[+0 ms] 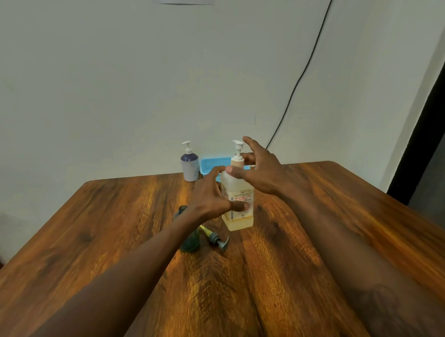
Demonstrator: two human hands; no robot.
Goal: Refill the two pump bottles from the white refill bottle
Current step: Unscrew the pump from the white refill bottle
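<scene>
Gripping the white refill bottle (237,190) round its body, the left hand (210,195) lays its thumb across the label. The right hand (263,169) hangs spread around that bottle's pump neck; contact is unclear. Under the left wrist stands the green bottle (188,242), its detached pump (219,240) lying just beside it. The purple pump bottle (189,164) stands beyond the left hand.

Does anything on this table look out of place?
Yes: a grey pump head lies on its side on the wooden table beside the green bottle, which has no pump on; its yellowish tube is exposed. No spill is visible.
</scene>
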